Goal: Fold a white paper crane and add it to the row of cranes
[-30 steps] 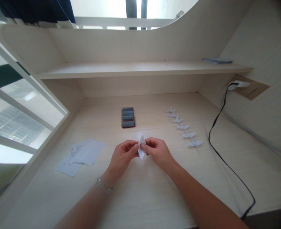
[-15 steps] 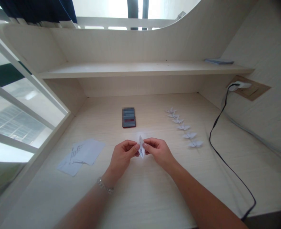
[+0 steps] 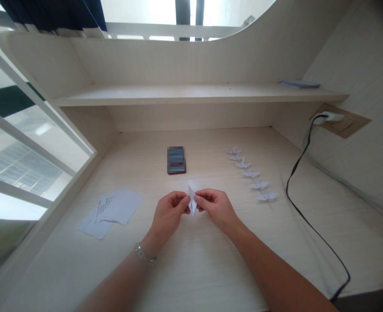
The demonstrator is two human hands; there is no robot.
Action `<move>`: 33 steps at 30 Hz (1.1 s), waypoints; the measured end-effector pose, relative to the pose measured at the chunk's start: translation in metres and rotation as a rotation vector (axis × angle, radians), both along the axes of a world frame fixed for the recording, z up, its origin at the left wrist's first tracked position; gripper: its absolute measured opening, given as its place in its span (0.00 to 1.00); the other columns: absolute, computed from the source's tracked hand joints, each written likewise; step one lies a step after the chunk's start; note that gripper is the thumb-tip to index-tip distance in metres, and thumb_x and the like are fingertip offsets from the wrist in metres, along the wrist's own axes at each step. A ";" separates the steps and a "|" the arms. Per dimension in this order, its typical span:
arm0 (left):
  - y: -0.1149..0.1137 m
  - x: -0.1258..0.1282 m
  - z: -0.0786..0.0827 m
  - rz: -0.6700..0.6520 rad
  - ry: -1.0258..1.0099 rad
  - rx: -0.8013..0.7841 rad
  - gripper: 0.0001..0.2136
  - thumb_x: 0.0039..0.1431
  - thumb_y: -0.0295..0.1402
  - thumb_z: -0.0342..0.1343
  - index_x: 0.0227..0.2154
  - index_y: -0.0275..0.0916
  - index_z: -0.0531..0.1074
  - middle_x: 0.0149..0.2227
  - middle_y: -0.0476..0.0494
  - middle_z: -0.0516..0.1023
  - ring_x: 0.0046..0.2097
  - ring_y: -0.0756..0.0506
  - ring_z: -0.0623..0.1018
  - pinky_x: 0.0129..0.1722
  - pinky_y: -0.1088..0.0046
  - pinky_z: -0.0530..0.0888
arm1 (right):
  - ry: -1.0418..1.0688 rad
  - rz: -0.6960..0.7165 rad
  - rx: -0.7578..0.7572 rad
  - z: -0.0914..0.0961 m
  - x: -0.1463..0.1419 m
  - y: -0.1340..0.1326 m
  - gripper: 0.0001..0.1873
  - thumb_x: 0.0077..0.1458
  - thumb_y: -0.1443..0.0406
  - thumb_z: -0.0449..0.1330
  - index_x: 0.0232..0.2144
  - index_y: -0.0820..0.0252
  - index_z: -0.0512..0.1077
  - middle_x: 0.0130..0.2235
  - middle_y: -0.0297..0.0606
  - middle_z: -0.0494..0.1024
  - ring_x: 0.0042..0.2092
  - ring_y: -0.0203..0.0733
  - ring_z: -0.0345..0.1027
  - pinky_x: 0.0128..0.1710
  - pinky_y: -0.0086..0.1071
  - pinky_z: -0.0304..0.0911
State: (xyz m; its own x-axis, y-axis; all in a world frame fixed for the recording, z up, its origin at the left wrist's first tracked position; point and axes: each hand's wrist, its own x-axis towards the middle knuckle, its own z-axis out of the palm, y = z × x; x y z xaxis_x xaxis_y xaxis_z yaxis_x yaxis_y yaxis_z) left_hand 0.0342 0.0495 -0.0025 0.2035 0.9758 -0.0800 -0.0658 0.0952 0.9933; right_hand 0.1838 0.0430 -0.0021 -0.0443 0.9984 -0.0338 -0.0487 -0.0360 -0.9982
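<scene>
Folded white paper [image 3: 191, 201] stands at the center of the frame, its pointed ends toward the top and bottom, pinched between a person's two bare hands. The left hand [image 3: 168, 212] keeps a narrow grip on one side edge, thumb against fingers; the right hand [image 3: 217, 205] holds the opposite edge in a matching close grip. Whether the paper touches the pale worktop [image 3: 194, 268] below cannot be told. A beaded bracelet [image 3: 145, 254] circles the left wrist.

Just above the hands in the frame lies a dark rectangular object [image 3: 176, 160], its face blurred into blocks. Right of center, six small winged paper figures [image 3: 251, 174] form a slanting row on the worktop. At left, overlapping paper sheets [image 3: 123, 207] lie flat, lines of print visible but too small to read.

Farther out, a black cable [image 3: 295, 166] runs from a white plug [image 3: 333, 116] at right toward the lower right corner. Across the upper frame, a shelf [image 3: 165, 92] carries a thin, flat stack [image 3: 300, 84] near its right end.
</scene>
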 end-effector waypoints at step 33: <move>0.000 0.000 0.004 -0.014 -0.037 -0.104 0.10 0.47 0.35 0.60 0.30 0.33 0.75 0.25 0.44 0.76 0.25 0.52 0.71 0.26 0.76 0.69 | -0.033 0.012 0.000 0.001 -0.002 -0.001 0.11 0.47 0.62 0.60 0.30 0.64 0.75 0.22 0.34 0.73 0.23 0.34 0.64 0.24 0.28 0.61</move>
State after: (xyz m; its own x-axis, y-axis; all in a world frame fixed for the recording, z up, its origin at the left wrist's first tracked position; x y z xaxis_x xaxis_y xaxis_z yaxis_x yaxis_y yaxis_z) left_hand 0.0340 0.0493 0.0017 0.2218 0.9596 -0.1730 -0.1003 0.1989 0.9749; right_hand 0.1815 0.0415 -0.0012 -0.0555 0.9978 -0.0351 -0.0155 -0.0360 -0.9992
